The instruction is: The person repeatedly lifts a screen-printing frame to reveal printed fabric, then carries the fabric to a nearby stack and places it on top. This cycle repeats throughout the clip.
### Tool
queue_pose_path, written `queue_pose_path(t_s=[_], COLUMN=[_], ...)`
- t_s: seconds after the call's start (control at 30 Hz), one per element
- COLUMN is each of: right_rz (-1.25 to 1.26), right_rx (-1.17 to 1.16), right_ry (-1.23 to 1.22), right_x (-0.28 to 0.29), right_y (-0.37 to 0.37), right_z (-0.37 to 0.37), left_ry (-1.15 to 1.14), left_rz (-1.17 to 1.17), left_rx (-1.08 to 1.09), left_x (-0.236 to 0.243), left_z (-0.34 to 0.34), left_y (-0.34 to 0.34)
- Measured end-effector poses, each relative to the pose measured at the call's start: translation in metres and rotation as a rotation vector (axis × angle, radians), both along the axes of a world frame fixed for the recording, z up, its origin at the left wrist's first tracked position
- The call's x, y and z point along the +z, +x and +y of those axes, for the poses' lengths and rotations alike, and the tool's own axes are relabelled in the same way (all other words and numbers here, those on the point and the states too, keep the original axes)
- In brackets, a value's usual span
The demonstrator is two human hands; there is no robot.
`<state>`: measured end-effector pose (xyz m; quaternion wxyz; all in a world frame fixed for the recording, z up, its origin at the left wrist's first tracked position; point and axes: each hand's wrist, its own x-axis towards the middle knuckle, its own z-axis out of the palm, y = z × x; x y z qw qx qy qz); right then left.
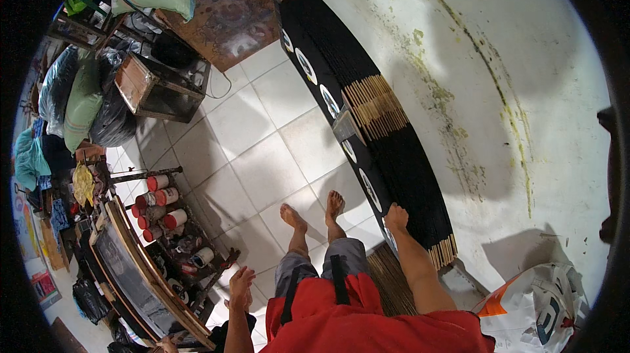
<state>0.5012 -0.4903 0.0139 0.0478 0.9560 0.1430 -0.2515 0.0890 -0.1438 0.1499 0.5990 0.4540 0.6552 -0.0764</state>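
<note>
A long row of thin wooden boards stacked side by side, covered in black cloth (420,176), runs along the wall to my right. White round prints (306,66) show along its front face. My right hand (396,217) is closed at the near part of this row, its fingers curled at the front edge of the black cloth. Exactly how much cloth or board is inside the fingers is hidden. My left hand (241,285) hangs low on the left, fingers loosely apart with nothing seen in them, near a rack of jars.
Red-lidded jars (175,219) crowd the rack on the left, beside framed screens (134,274). Further off are a glass-sided box (164,90) and stuffed sacks (82,100). A white plastic bag (535,307) sits at the lower right. Pale tiles (262,176) cover the floor.
</note>
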Motion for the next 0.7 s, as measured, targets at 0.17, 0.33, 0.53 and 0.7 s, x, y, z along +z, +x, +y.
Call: queue_pose_path(t_s=[0.17, 0.33, 0.53, 0.7], right_rz=[0.024, -0.018, -0.040, -0.016], right_rx=[-0.036, -0.011, -0.032, -0.008], right_ry=[-0.046, -0.048, -0.054, -0.069], right_x=[-0.002, -0.001, 0.007, 0.011], right_y=[0.001, 0.000, 0.003, 0.004], right_z=[0.002, 0.000, 0.001, 0.000], left_ry=[-0.064, -0.123, -0.083, -0.021], left_rz=[0.061, 0.025, 0.034, -0.011], left_rx=[0.005, 0.053, 0.035, 0.059], left_x=[-0.019, -0.026, -0.021, -0.015], left_z=[-0.013, -0.027, -0.021, -0.007], left_y=[-0.032, -0.048, -0.023, -0.004])
